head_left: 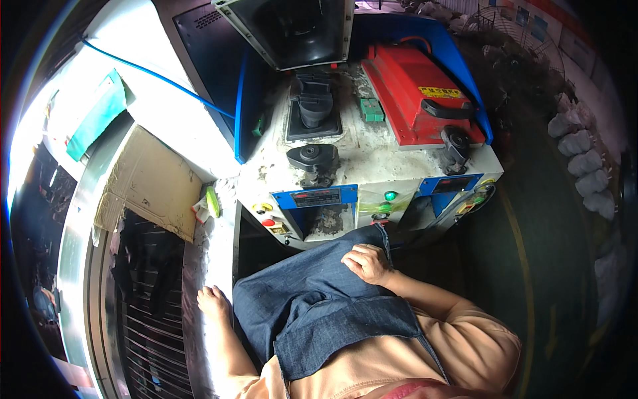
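Note:
My left hand (213, 303) rests on the pale metal ledge (211, 256) beside my left thigh, fingers laid out over its surface and nothing held. On my lap lies my right hand (367, 264), its fingers curled in loosely against the blue denim apron (312, 276); nothing shows in its grip. Ahead stands a white two-station machine (372, 159). Its left station is raised open, with a black moulded part (315, 106) on a square base. A red cover (422, 100) with a black handle sits lowered over the right station.
A green-and-white tube-like item (212, 201) lies on the ledge near a cardboard sheet (149, 179). Below the cardboard is a dark slatted conveyor (153, 326). Black knob-like clamps (312, 159) jut from the machine's front edge. Grey bundles (585, 159) line the right side.

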Motion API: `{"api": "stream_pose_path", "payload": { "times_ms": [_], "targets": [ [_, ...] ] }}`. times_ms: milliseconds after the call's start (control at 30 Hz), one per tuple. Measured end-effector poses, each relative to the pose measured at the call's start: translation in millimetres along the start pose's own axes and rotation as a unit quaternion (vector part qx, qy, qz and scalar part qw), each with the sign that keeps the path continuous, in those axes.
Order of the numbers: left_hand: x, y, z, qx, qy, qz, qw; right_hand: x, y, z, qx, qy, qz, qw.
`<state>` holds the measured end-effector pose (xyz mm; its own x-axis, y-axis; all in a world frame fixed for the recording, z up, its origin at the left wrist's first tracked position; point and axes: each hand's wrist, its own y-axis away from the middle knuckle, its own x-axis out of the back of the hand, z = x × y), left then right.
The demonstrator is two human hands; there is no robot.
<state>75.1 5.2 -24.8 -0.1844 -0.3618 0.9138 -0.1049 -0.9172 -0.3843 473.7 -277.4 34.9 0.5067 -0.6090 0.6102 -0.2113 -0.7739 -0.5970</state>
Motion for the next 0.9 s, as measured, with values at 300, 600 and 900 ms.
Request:
{"api": "stream_pose_path", "payload": {
  "times_ms": [300,600,900],
  "targets": [
    [-1.0,-1.0,-2.5,0.002,0.004,-0.003,1.000,0.7,-0.5,-1.1,-0.002,-0.008,-0.001,1.000],
    [-3.5,-0.6,-3.9,-0.002,0.005,0.006,1.000,0.2,0.8,-0.2,-0.005,-0.008,0.001,1.000],
    [-0.1,0.2,-1.9,-0.005,0.009,0.007,1.000,0.4,0.8,-0.1,-0.004,-0.004,-0.002,1.000]
  ]
}}
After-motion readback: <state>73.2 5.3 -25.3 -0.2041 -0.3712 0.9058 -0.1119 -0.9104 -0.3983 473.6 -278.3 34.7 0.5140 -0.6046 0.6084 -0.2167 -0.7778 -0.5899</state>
